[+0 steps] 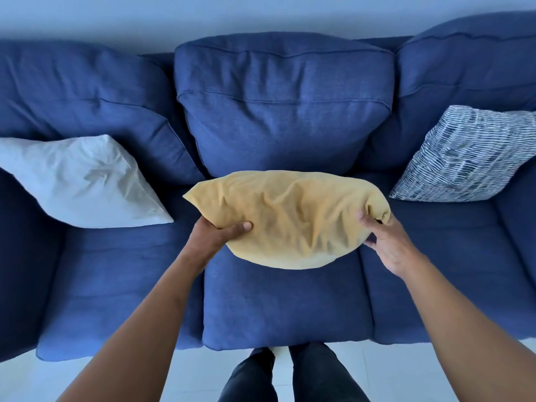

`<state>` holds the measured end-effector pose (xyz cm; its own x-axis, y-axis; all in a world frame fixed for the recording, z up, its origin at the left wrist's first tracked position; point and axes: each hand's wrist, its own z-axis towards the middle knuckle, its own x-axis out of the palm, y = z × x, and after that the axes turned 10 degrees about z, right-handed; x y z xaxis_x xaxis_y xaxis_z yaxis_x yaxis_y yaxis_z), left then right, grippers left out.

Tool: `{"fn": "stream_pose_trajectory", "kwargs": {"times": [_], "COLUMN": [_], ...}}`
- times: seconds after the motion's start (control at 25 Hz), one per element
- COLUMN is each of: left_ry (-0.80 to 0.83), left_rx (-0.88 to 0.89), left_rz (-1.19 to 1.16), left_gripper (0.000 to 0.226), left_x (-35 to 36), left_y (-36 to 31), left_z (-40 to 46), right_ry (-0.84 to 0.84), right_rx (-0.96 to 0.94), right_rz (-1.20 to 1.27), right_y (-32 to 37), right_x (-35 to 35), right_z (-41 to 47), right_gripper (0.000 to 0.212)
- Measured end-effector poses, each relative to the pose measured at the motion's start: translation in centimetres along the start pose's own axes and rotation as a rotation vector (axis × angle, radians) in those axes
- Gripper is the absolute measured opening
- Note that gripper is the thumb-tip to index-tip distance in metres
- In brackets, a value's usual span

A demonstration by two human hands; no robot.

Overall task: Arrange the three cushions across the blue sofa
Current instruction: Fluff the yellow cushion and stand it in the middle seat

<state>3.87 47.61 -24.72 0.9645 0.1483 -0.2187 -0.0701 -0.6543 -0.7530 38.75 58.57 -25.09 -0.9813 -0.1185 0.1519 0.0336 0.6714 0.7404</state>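
Observation:
A yellow cushion (290,216) is over the middle seat of the blue sofa (284,303), close to the middle back pillow. My left hand (217,232) grips its left edge, thumb on top. My right hand (383,242) holds its right end, fingers wrapped around the bunched corner. A white cushion (84,181) leans on the left seat against the back. A cushion striped blue and white (470,155) leans on the right seat.
The sofa has three seat pads and three large back pillows (284,103). A pale wall (261,13) runs behind it. My legs in dark trousers (284,375) stand on a white floor at the sofa's front edge.

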Motion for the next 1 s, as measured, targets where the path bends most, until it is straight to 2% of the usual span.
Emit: {"fn": "stream_pose_trajectory", "kwargs": {"times": [0.08, 0.12, 0.2, 0.32, 0.48, 0.56, 0.64, 0.72, 0.8, 0.92, 1.0], "left_ry": [0.051, 0.072, 0.073, -0.065, -0.256, -0.285, -0.275, -0.205, -0.172, -0.295, -0.333], "left_rx": [-0.040, -0.063, -0.083, -0.097, -0.030, -0.001, -0.047, -0.181, -0.242, -0.166, -0.142], "left_rz": [0.019, 0.027, 0.032, -0.028, 0.009, 0.001, 0.002, 0.031, 0.031, 0.061, 0.108], "left_gripper": [0.066, 0.066, 0.063, 0.057, 0.056, 0.045, 0.044, 0.059, 0.065, 0.056, 0.060], "left_x": [0.4, 0.6, 1.2, 2.2, 1.8, 1.0, 0.7, 1.5, 2.4, 2.2, 1.9], "left_y": [0.4, 0.8, 1.2, 0.2, -4.4, -6.4, -6.8, -6.2, -5.4, -5.6, -5.9], "left_z": [0.7, 1.0, 1.5, 2.7, 4.5, 5.4, 6.6, 7.2, 7.4, 8.0, 8.3], "right_ry": [0.104, 0.143, 0.157, -0.001, -0.127, -0.112, -0.107, -0.124, -0.141, -0.173, -0.186], "right_rx": [0.097, 0.132, 0.146, 0.077, -0.058, -0.092, -0.080, -0.001, 0.045, -0.012, -0.026], "right_rz": [-0.058, -0.113, -0.207, -0.137, -0.035, -0.011, -0.062, -0.145, -0.170, -0.170, -0.151], "right_y": [-0.4, -0.6, -1.3, -1.2, 2.2, 4.0, 4.6, 4.2, 3.6, 4.0, 4.3], "right_x": [-1.5, -2.0, -1.9, 0.0, 2.4, 2.6, 2.8, 3.4, 3.8, 3.5, 3.0], "right_z": [0.8, 1.1, 1.6, 3.0, 5.3, 6.6, 8.2, 9.2, 9.7, 10.0, 9.9], "right_gripper": [0.099, 0.100, 0.091, 0.072, 0.074, 0.055, 0.043, 0.047, 0.051, 0.056, 0.064]}}
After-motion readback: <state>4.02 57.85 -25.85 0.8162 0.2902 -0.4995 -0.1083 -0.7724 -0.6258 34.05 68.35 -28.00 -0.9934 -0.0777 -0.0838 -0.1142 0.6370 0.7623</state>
